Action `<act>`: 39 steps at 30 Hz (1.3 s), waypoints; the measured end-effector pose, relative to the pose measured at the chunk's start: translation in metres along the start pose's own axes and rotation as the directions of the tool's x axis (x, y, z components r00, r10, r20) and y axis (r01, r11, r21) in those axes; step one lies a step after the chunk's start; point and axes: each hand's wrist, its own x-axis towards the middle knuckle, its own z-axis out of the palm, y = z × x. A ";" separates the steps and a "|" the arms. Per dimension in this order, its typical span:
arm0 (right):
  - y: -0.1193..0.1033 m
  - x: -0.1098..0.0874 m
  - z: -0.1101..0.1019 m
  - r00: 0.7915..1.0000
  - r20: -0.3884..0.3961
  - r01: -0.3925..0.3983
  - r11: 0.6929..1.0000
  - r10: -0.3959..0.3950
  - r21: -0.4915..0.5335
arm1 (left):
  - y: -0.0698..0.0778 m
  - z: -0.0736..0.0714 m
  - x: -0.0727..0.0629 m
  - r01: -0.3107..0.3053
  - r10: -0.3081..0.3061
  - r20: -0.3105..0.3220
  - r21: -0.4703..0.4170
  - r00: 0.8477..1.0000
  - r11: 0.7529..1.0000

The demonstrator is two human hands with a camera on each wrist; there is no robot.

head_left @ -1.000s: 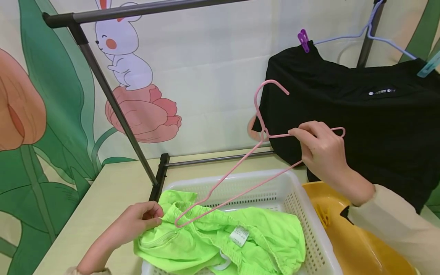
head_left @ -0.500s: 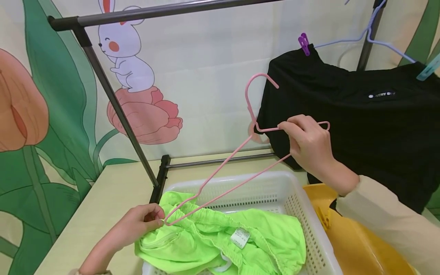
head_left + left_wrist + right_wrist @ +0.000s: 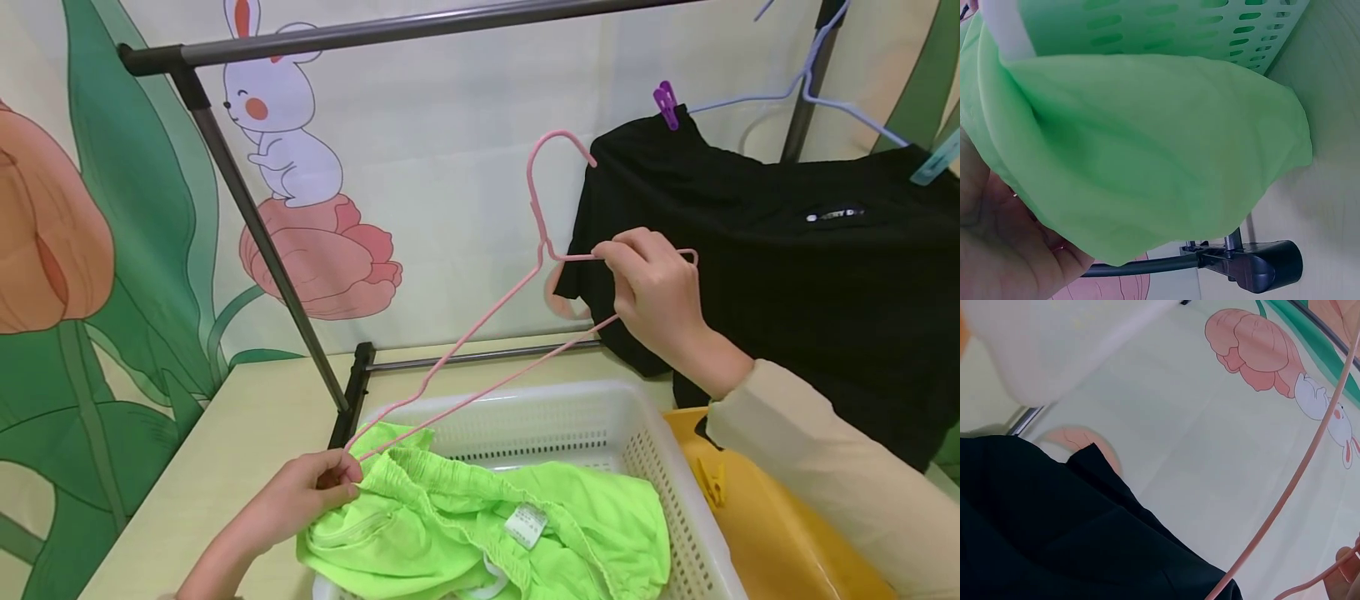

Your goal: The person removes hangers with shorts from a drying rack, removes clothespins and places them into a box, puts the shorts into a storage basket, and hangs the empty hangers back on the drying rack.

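In the head view my right hand (image 3: pixel 656 287) grips one arm of a pink clothes hanger (image 3: pixel 537 212), hook upward. The hanger slants down to the left, and its lower corner is hidden at my left hand (image 3: pixel 296 500). That hand pinches the waistband edge of bright green shorts (image 3: pixel 615 508), which lie bunched over a white basket (image 3: pixel 585 390). The left wrist view shows the shorts' cloth (image 3: pixel 1166 150) hanging over the basket's outer side. In the right wrist view the hanger's bar (image 3: pixel 1285 494) crosses the picture, with fingertips (image 3: pixel 1344 575) at the lower right.
A dark rack rail (image 3: pixel 420 29) runs overhead. Black clothing (image 3: pixel 765 275) hangs at right from a blue hanger (image 3: pixel 772 96), with a purple clothespin (image 3: pixel 665 104) and a teal clothespin (image 3: pixel 937 158). A yellow tub (image 3: pixel 795 533) with a yellow clothespin (image 3: pixel 712 483) stands beside the basket.
My right hand has carried the hanger left and slightly up, and its lower corner has reached my left hand at the waistband. The left hand has hardly moved.
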 end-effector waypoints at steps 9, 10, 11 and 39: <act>-0.003 0.021 0.011 0.999 -0.040 0.016 1.000 -0.015 0.019 | -0.001 -0.001 -0.001 0.006 -0.006 -0.011 0.016 1.000 1.000; -0.004 0.024 0.012 0.999 -0.042 0.017 1.000 -0.016 0.017 | 0.000 -0.001 -0.001 0.007 -0.007 -0.012 0.019 1.000 1.000; -0.004 0.026 0.013 0.999 -0.043 0.018 1.000 -0.017 0.015 | 0.000 -0.001 -0.002 0.008 -0.008 -0.013 0.019 1.000 1.000; -0.009 0.085 0.028 0.986 -0.067 -0.152 0.988 0.152 0.010 | -0.002 0.000 -0.003 0.022 -0.023 -0.023 -0.011 0.999 1.000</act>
